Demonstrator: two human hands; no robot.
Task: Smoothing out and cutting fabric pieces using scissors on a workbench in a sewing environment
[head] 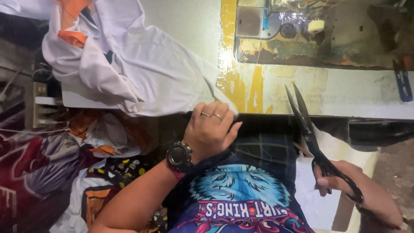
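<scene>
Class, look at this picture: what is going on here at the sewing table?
A person sits at a worn table. Their left hand pinches the corner of a white garment at the table edge. Their right hand holds black scissors, blades nearly closed, pointing at the table. More clothes lie heaped below.

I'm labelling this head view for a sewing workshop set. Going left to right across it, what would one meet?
White garment with orange trim → left hand, wearing rings and a wristwatch, gripping the cloth's corner → yellow-stained table → black scissors → right hand holding them → blue thread snips.
</scene>
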